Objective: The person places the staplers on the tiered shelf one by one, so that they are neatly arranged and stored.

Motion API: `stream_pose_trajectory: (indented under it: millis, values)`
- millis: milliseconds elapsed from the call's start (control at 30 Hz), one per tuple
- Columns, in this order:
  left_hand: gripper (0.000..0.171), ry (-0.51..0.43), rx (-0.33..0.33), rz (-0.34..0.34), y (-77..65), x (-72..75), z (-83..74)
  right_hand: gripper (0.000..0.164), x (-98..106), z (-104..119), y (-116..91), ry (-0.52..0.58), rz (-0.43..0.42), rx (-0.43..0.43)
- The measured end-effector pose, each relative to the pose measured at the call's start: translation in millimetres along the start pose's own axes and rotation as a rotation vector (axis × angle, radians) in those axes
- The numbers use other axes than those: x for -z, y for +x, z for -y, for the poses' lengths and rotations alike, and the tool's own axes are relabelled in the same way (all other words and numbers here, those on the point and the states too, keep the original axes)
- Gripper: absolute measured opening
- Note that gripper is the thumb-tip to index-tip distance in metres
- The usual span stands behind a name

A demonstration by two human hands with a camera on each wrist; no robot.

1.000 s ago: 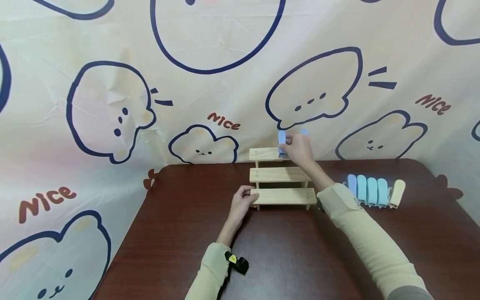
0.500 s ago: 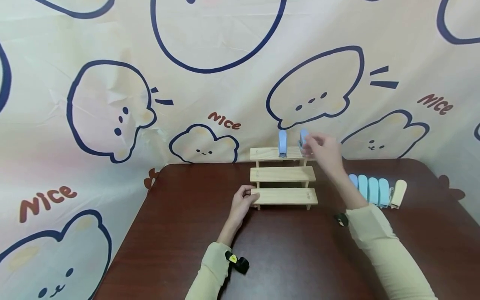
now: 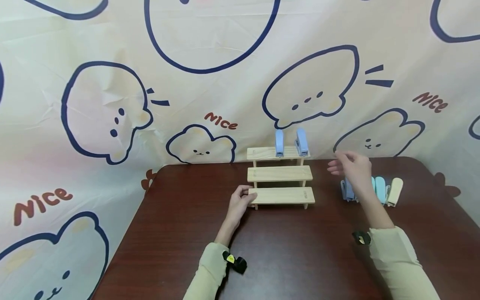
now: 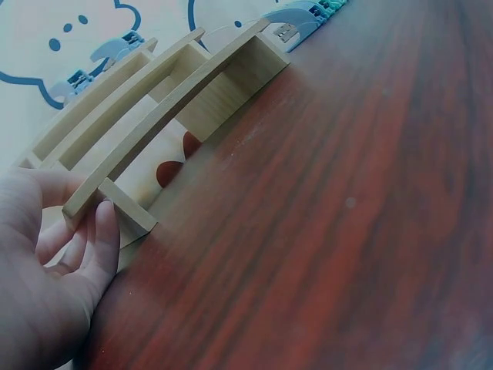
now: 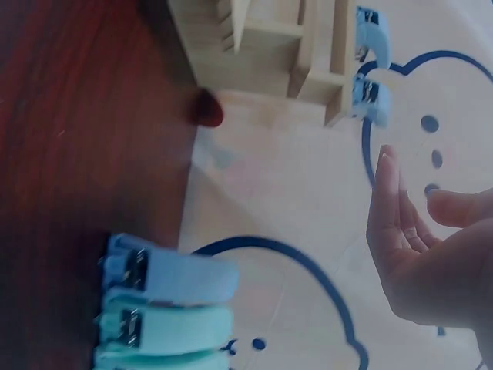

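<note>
A three-step wooden display rack [image 3: 281, 196] stands toward the back of the table. My left hand [image 3: 237, 204] grips the left end of its lowest step, thumb on top, fingers around the end, as the left wrist view also shows. On the top step two blue staplers stand upright: the left stapler [image 3: 279, 143] faces forward, the right stapler [image 3: 301, 142] is slightly angled. My right hand [image 3: 356, 171] is in the air right of the rack, holding nothing, fingers loosely bent. It overlaps part of a stapler row in the head view; the blue stapler [image 5: 173, 274] there shows beside teal ones.
In the row right of the rack, a teal stapler [image 3: 380, 189] stands near a cream stapler [image 3: 395, 192] at the right end. A patterned cloth [image 3: 210, 96] hangs right behind the back edge of the brown table [image 3: 285, 250].
My right hand has let go of the right blue stapler on the top step and moved right and down toward the row. My left hand keeps its grip on the rack.
</note>
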State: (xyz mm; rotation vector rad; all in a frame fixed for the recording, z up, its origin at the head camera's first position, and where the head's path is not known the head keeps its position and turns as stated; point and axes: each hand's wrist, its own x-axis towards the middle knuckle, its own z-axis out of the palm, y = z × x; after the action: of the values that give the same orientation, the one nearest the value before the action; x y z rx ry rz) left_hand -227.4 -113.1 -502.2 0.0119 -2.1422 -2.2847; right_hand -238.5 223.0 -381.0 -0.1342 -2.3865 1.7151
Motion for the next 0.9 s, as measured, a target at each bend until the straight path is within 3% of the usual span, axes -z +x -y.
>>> stream_pose_trajectory:
  millis: [267,400,633,900]
  values:
    - [0.037,0.021,0.002,-0.012,0.9,0.8,0.5,0.059,16,-26,1,0.018,-0.009,-0.038]
    - [0.037,0.019,0.006,0.002,-0.9,0.7,-0.3,0.059,24,-40,-4,0.029,-0.051,-0.103]
    - [0.036,0.016,0.001,-0.005,-2.3,-0.2,-0.1,0.064,33,-59,-8,-0.104,-0.089,-0.157]
    - [0.035,0.005,0.006,0.000,0.5,0.1,-0.2,0.067,36,-63,-5,-0.131,-0.094,-0.168]
